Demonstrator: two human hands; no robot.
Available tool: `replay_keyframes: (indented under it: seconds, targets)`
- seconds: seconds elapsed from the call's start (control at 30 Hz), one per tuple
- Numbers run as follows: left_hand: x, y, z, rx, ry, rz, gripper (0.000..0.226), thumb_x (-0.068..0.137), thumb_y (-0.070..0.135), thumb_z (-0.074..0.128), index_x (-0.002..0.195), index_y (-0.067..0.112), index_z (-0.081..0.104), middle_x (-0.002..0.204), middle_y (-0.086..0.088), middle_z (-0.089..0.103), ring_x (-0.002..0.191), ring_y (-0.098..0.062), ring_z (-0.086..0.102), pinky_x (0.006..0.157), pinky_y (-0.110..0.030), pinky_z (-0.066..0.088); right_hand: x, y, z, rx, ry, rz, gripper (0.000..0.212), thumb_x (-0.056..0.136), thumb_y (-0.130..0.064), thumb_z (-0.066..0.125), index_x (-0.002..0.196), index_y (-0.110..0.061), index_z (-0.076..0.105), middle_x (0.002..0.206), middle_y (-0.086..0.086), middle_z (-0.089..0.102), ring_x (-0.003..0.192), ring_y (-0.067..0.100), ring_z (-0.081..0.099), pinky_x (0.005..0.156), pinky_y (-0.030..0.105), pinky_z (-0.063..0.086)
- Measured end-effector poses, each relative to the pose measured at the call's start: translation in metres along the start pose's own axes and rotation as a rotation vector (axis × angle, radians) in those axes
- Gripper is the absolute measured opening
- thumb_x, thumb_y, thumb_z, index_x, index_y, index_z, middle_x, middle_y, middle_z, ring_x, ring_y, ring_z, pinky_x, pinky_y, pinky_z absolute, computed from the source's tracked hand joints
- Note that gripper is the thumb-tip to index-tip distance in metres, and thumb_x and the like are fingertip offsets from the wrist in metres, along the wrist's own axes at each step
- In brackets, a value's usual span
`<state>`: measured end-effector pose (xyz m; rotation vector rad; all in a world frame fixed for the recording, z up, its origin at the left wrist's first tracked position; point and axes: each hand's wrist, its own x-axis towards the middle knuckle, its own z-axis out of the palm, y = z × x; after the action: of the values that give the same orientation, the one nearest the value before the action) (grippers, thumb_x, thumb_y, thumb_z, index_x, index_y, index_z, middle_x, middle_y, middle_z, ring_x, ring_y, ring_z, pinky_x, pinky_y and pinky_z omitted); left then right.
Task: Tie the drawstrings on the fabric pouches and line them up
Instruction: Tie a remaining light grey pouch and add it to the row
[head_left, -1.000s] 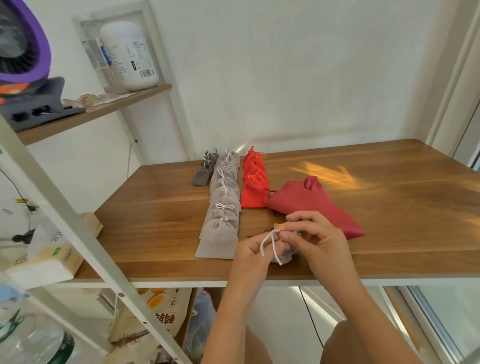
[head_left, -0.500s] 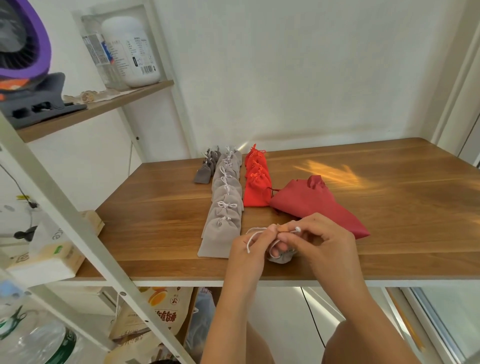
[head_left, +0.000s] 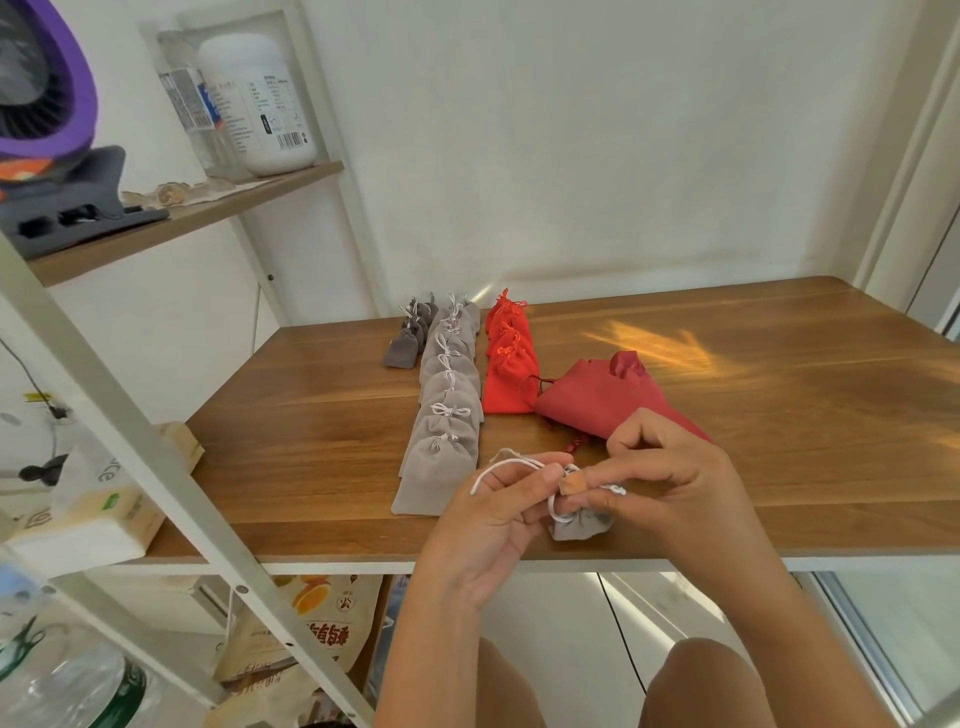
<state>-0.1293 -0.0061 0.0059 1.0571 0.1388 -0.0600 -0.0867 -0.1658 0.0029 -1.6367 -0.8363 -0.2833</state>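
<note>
At the bench's (head_left: 779, 467) near edge, around 6 o'clock, the small grey pouch (head_left: 579, 526) hangs between both hands. The left hand (head_left: 498, 519) pinches a loop of white drawstring (head_left: 501, 466); the right hand (head_left: 670, 473) pinches the other end, its grip keeping the cord taut for knotting. Tied grey pouches (head_left: 441, 441) run toward 12 o'clock, ready for the next one.
</note>
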Motion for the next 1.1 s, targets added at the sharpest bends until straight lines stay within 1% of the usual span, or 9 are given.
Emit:
replay_keyframes:
  seconds: [0.3, 0.4, 0.5, 0.6, 0.7, 0.83, 0.93, 1.0, 1.1]
  targets:
    - [0.0, 0.006, 0.006, 0.051, -0.025, 0.028, 0.013, 0.065, 0.006, 0.065, 0.064, 0.013, 0.076, 0.07, -0.008, 0.07, 0.063, -0.014, 0.067, 0.061, -0.023, 0.055, -0.002, -0.007, -0.007, 0.031, -0.151, 0.025, 0.02, 0.066, -0.043, 0.077, 0.082, -0.031, 0.079, 0.079, -0.008, 0.052, 0.071, 0.003, 0.052, 0.063, 0.011, 0.041]
    - [0.001, 0.008, 0.006, 0.127, -0.033, 0.094, 0.013, 0.065, 0.005, 0.067, 0.066, 0.014, 0.076, 0.069, -0.008, 0.07, 0.063, -0.014, 0.066, 0.062, -0.022, 0.054, -0.004, -0.012, -0.014, 0.102, -0.187, 0.101, 0.015, 0.069, -0.018, 0.083, 0.079, -0.027, 0.078, 0.087, -0.008, 0.056, 0.068, 0.009, 0.05, 0.064, 0.017, 0.042]
    - [0.001, 0.012, 0.004, 0.219, -0.062, 0.148, 0.014, 0.067, 0.003, 0.072, 0.068, 0.016, 0.076, 0.069, -0.007, 0.07, 0.066, -0.015, 0.067, 0.066, -0.023, 0.055, -0.006, -0.009, -0.021, 0.091, -0.137, 0.184, 0.042, 0.075, 0.007, 0.074, 0.088, -0.032, 0.068, 0.1, -0.001, 0.064, 0.062, 0.015, 0.048, 0.063, 0.03, 0.043]
    - [0.0, 0.015, 0.002, 0.348, -0.103, 0.183, 0.014, 0.069, 0.006, 0.075, 0.072, 0.019, 0.076, 0.071, -0.005, 0.07, 0.069, -0.014, 0.066, 0.068, -0.023, 0.054, -0.005, -0.002, -0.019, 0.032, -0.121, 0.259, 0.037, 0.082, -0.005, 0.071, 0.099, -0.037, 0.068, 0.095, -0.001, 0.069, 0.067, 0.024, 0.054, 0.064, 0.036, 0.046]
    - [-0.001, 0.017, 0.002, 0.428, -0.132, 0.219, 0.012, 0.07, 0.005, 0.078, 0.077, 0.014, 0.076, 0.074, -0.008, 0.071, 0.071, -0.016, 0.067, 0.068, -0.023, 0.054, -0.005, -0.002, -0.015, 0.01, -0.16, 0.28, 0.024, 0.085, -0.015, 0.071, 0.094, -0.037, 0.073, 0.086, -0.004, 0.07, 0.078, 0.027, 0.06, 0.07, 0.046, 0.051]
    - [-0.002, 0.02, 0.001, 0.522, -0.123, 0.28, 0.016, 0.069, 0.007, 0.076, 0.085, 0.004, 0.073, 0.079, -0.012, 0.072, 0.074, -0.02, 0.068, 0.068, -0.025, 0.055, -0.005, -0.003, -0.014, 0.031, -0.18, 0.286, 0.018, 0.086, -0.017, 0.07, 0.09, -0.035, 0.073, 0.082, 0.004, 0.068, 0.078, 0.035, 0.056, 0.07, 0.048, 0.047]
    - [-0.006, 0.023, 0.002, 0.528, -0.109, 0.318, 0.016, 0.07, 0.002, 0.071, 0.086, -0.002, 0.069, 0.074, -0.006, 0.072, 0.069, -0.015, 0.068, 0.064, -0.021, 0.053, -0.006, -0.004, -0.012, 0.087, -0.225, 0.277, 0.012, 0.083, -0.035, 0.068, 0.094, -0.033, 0.072, 0.086, 0.009, 0.067, 0.081, 0.038, 0.055, 0.072, 0.051, 0.046]
    - [-0.008, 0.026, 0.003, 0.559, -0.086, 0.344, 0.012, 0.074, -0.005, 0.069, 0.085, -0.002, 0.069, 0.073, -0.003, 0.073, 0.068, -0.012, 0.068, 0.063, -0.019, 0.053, -0.007, -0.006, -0.012, 0.104, -0.245, 0.287, 0.016, 0.078, -0.038, 0.073, 0.093, -0.033, 0.073, 0.087, 0.008, 0.069, 0.08, 0.036, 0.056, 0.071, 0.045, 0.047]
    - [-0.01, 0.028, 0.0, 0.696, -0.014, 0.396, 0.011, 0.077, -0.006, 0.07, 0.086, 0.0, 0.072, 0.074, -0.002, 0.074, 0.069, -0.009, 0.069, 0.063, -0.015, 0.052, -0.006, -0.005, -0.014, 0.073, -0.174, 0.316, 0.01, 0.079, -0.023, 0.076, 0.081, -0.033, 0.075, 0.078, -0.005, 0.069, 0.067, 0.02, 0.051, 0.062, 0.021, 0.042]
